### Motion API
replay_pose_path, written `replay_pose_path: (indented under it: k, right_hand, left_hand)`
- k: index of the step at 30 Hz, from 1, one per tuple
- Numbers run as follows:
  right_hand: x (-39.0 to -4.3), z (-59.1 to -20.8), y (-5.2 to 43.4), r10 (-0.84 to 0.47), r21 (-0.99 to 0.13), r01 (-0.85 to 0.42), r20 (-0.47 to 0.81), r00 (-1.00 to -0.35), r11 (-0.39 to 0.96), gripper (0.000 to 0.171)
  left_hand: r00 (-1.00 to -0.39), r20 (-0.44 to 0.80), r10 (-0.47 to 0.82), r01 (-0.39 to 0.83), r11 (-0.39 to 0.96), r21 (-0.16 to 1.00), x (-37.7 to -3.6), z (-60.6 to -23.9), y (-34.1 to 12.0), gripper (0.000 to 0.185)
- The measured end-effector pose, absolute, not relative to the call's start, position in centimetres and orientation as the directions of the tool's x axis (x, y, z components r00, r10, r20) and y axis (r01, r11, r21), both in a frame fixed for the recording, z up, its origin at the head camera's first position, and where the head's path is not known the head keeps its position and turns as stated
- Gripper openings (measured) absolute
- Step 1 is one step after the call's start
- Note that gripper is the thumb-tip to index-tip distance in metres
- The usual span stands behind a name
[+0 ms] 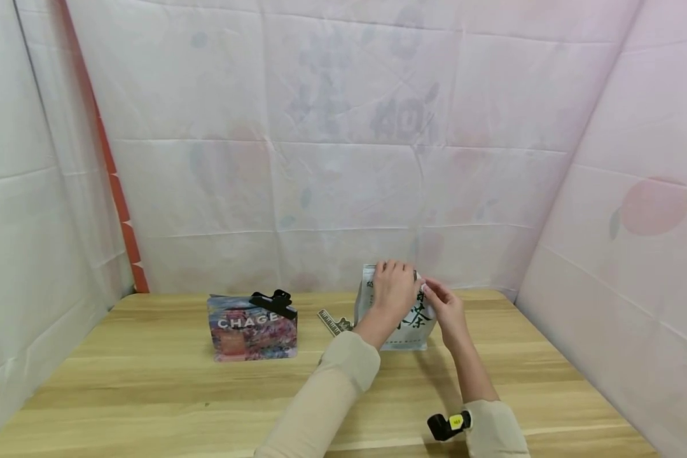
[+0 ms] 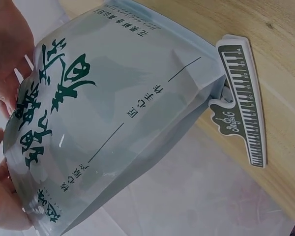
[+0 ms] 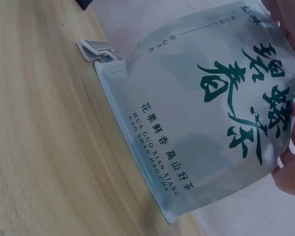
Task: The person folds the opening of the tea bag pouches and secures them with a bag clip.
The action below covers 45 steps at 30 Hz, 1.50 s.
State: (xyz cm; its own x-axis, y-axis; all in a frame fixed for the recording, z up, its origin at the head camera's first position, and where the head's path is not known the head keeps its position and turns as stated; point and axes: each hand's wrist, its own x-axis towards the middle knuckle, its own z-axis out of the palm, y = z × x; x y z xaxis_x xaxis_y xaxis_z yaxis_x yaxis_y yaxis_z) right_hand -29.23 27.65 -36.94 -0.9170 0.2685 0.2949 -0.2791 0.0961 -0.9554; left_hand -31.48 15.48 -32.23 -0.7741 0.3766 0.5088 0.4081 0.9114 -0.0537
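A pale silver-green foil pouch with dark green brush lettering (image 3: 196,118) stands upright on a light wood-grain table (image 1: 149,388), its upper edge between both hands. The left hand (image 1: 394,287) lies over the top of the pouch, fingers bent across the edge; it seems to grip there, though the head view hides its thumb. The right hand (image 1: 448,313) pinches the upper right corner narrowly between thumb and fingers. At the lower left corner of the pouch lies a flat white-and-dark clip printed with piano keys (image 2: 243,103); whether it touches the foil is hard to tell.

Well apart to the left stands a blue-and-pink floral packet with white capitals (image 1: 243,343), a black plastic clip (image 1: 275,304) slanting across its top edge. Pale, faintly printed cloth (image 1: 343,184) hangs behind the table.
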Motion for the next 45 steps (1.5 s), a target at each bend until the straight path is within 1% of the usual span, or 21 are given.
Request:
replay_pose_path:
  k: [4,7,12,13,16,19,23,25,28,29,32,34,37,41,45]
  right_hand:
    - [-29.1,-37.0,27.7,0.256,-0.954,-0.285,0.299,-0.919,0.089,0.04]
    - [-29.5,-37.6,27.8,0.265,-0.94,-0.331,0.34,-0.902,0.082,0.038]
    - [-29.9,-37.9,27.7,0.296,-0.91,-0.415,0.396,-0.869,0.001,0.015]
    - [-30.0,-38.0,27.7,0.298,-0.905,-0.426,0.403,-0.865,-0.014,0.014]
    - [-30.2,-38.1,27.7,0.296,-0.893,-0.448,0.418,-0.859,-0.038,0.022]
    - [-30.3,-38.1,27.6,0.292,-0.893,-0.448,0.418,-0.86,-0.042,0.026]
    - [-30.2,-38.1,27.8,0.29,-0.903,-0.428,0.399,-0.87,-0.042,0.027]
    - [-30.1,-38.0,27.9,0.277,-0.908,-0.418,0.394,-0.876,-0.031,0.024]
    - [-29.9,-37.9,28.1,0.244,-0.916,-0.401,0.391,-0.887,0.011,0.014]
    - [-29.9,-37.9,28.2,0.23,-0.917,-0.397,0.393,-0.89,0.03,0.014]
    - [-29.7,-38.1,28.5,0.197,-0.917,-0.391,0.399,-0.895,0.081,0.026]
    - [-29.7,-38.2,28.7,0.187,-0.914,-0.392,0.405,-0.895,0.101,0.031]
    - [-29.7,-38.4,28.8,0.194,-0.915,-0.389,0.402,-0.895,0.104,0.025]
    - [-29.8,-38.4,28.7,0.229,-0.922,-0.378,0.388,-0.893,0.088,0.01]
    - [-30.0,-38.4,28.3,0.287,-0.923,-0.377,0.382,-0.878,0.077,0.01]
  left_hand:
    - [-0.778,0.506,0.373,0.405,0.913,-0.05,-31.4,-32.2,15.5,0.038]
    - [-0.773,0.517,0.369,0.409,0.912,-0.039,-31.4,-32.3,15.5,0.035]
    - [-0.756,0.546,0.362,0.409,0.912,-0.039,-31.5,-32.4,15.6,0.031]
    - [-0.752,0.552,0.361,0.41,0.912,-0.038,-31.5,-32.4,15.5,0.03]
    - [-0.736,0.575,0.357,0.412,0.91,-0.039,-31.5,-32.5,15.5,0.028]
    - [-0.718,0.602,0.348,0.418,0.908,-0.027,-31.4,-32.5,15.4,0.026]
    - [-0.703,0.623,0.344,0.426,0.904,-0.02,-31.4,-32.6,15.4,0.025]
    - [-0.701,0.624,0.345,0.426,0.904,-0.02,-31.3,-32.7,15.4,0.025]
    - [-0.706,0.62,0.342,0.42,0.907,-0.022,-31.3,-32.6,15.4,0.026]
    - [-0.709,0.618,0.34,0.417,0.909,-0.022,-31.3,-32.6,15.4,0.026]
    - [-0.719,0.607,0.339,0.407,0.913,-0.028,-31.2,-32.6,15.4,0.027]
    - [-0.722,0.602,0.34,0.407,0.913,-0.027,-31.2,-32.7,15.4,0.027]
    - [-0.718,0.608,0.338,0.414,0.91,-0.018,-31.2,-32.7,15.4,0.026]
    - [-0.7,0.631,0.335,0.426,0.905,-0.007,-31.2,-32.8,15.4,0.025]
    - [-0.674,0.659,0.334,0.437,0.899,-0.009,-31.1,-33.0,15.3,0.023]
